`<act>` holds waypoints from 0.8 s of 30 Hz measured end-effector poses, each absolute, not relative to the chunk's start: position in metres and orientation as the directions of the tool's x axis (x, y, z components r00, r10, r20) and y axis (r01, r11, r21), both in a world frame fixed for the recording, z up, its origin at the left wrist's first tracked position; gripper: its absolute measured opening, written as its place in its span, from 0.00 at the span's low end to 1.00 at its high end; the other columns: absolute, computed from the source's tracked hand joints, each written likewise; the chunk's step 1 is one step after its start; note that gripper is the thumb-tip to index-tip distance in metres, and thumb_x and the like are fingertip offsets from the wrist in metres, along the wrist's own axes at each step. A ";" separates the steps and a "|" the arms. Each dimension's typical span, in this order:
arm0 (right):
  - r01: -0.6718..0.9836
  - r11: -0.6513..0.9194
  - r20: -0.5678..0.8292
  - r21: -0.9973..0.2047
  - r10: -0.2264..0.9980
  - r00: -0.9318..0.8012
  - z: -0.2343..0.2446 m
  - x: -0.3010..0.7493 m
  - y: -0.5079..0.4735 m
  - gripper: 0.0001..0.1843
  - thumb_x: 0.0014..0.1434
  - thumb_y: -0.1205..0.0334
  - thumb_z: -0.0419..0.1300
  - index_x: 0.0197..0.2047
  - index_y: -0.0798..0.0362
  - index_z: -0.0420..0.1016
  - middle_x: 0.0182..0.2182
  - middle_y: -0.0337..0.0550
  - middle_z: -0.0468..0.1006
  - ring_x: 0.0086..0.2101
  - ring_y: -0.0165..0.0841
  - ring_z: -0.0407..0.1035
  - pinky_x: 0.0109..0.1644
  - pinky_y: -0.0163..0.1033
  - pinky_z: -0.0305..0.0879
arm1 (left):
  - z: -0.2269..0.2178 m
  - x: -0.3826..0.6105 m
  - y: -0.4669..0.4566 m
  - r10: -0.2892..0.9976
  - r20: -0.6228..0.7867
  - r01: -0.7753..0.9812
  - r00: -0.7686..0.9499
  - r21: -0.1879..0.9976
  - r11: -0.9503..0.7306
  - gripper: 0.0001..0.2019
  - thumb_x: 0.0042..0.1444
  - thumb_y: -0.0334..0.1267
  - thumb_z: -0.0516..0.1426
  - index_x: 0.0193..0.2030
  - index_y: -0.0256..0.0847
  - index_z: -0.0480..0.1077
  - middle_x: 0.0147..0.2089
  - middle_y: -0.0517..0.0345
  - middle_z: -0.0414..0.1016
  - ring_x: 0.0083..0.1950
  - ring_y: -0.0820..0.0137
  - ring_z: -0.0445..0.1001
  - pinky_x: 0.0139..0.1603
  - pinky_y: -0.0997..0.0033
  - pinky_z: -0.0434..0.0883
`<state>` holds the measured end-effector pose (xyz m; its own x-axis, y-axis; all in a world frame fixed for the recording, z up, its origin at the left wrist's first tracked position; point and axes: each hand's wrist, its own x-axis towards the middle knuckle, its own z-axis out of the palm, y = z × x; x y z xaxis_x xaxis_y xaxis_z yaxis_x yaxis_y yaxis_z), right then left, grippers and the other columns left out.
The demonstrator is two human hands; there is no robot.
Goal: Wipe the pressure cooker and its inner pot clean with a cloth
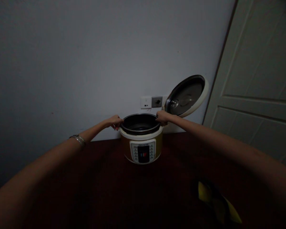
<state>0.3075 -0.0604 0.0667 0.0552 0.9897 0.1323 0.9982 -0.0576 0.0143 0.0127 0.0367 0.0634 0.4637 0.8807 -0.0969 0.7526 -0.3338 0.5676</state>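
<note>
A dark round inner pot (141, 128) sits at the mouth of a white and gold rice cooker (159, 147), its rim raised slightly above the cooker's edge. My left hand (114, 121) is closed on the left side of that rim. On the right side, my right hand (163, 117) grips the rim too. The inside of the pot looks dark, and its bottom is hard to make out. The cooker's lid (187, 95) stands open, tilted to the right behind my right hand. A control panel (143, 152) with a small display faces me.
Behind the cooker is a pale wall (85, 57) with a white socket plate (146, 102) and a grey one (157, 101). A panelled door (257, 70) stands at the right. On the dark red table (105, 181) lies a yellow and black cloth-like item (205, 192).
</note>
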 end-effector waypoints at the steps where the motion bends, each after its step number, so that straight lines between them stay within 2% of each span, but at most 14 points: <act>1: 0.998 -0.061 0.139 0.018 0.989 0.057 0.066 0.307 -0.061 0.13 0.51 0.64 0.59 0.36 0.66 0.78 0.34 0.61 0.79 0.37 0.43 0.75 0.36 0.36 0.68 | 0.063 0.013 0.036 0.884 -0.089 0.757 0.460 0.559 -0.338 0.14 0.49 0.42 0.53 0.18 0.37 0.67 0.16 0.53 0.68 0.18 0.69 0.69 0.22 0.71 0.64; 5: 0.997 -0.077 0.166 0.027 0.984 0.071 0.064 0.304 -0.065 0.16 0.52 0.63 0.59 0.38 0.67 0.77 0.37 0.64 0.78 0.40 0.45 0.74 0.37 0.37 0.67 | 0.061 0.016 0.033 0.893 -0.032 0.788 0.449 0.485 -0.379 0.16 0.51 0.42 0.52 0.18 0.36 0.66 0.16 0.53 0.69 0.17 0.71 0.68 0.21 0.74 0.63; 10: 0.995 -0.096 0.180 0.024 0.979 0.090 0.064 0.303 -0.067 0.15 0.51 0.61 0.60 0.37 0.65 0.77 0.35 0.61 0.79 0.40 0.43 0.74 0.37 0.35 0.67 | 0.057 0.021 0.032 0.901 0.085 0.839 0.426 0.335 -0.428 0.17 0.51 0.42 0.52 0.16 0.36 0.67 0.13 0.52 0.67 0.16 0.71 0.66 0.22 0.73 0.63; 13: 0.995 -0.099 0.197 0.024 0.976 0.092 0.067 0.301 -0.069 0.14 0.50 0.60 0.62 0.37 0.63 0.77 0.35 0.58 0.80 0.40 0.41 0.74 0.38 0.34 0.67 | 0.057 0.022 0.033 0.902 0.139 0.849 0.408 0.305 -0.431 0.16 0.49 0.43 0.55 0.17 0.36 0.68 0.12 0.54 0.65 0.17 0.71 0.66 0.23 0.73 0.63; 16: 0.996 -0.090 0.244 0.021 0.966 0.083 0.075 0.299 -0.078 0.17 0.51 0.59 0.62 0.42 0.63 0.76 0.39 0.59 0.79 0.42 0.42 0.73 0.42 0.35 0.66 | 0.058 0.021 0.034 0.910 0.159 0.863 0.383 0.290 -0.414 0.15 0.47 0.44 0.57 0.17 0.35 0.69 0.12 0.54 0.65 0.18 0.70 0.68 0.24 0.73 0.63; 21: 0.993 -0.114 0.442 0.008 0.891 0.099 0.109 0.297 -0.119 0.21 0.59 0.59 0.53 0.53 0.58 0.70 0.47 0.58 0.75 0.47 0.46 0.69 0.47 0.42 0.63 | 0.059 0.015 0.040 0.917 0.136 0.837 0.375 0.375 -0.398 0.17 0.46 0.48 0.59 0.18 0.35 0.68 0.14 0.53 0.67 0.18 0.69 0.69 0.21 0.74 0.62; 24: 0.993 -0.115 0.708 -0.016 0.701 0.093 0.134 0.296 -0.161 0.21 0.61 0.60 0.50 0.56 0.53 0.69 0.41 0.52 0.78 0.43 0.43 0.71 0.44 0.42 0.62 | 0.057 0.006 0.040 0.936 0.184 0.776 0.300 0.523 -0.351 0.19 0.49 0.51 0.56 0.20 0.35 0.67 0.15 0.53 0.67 0.17 0.69 0.68 0.20 0.74 0.61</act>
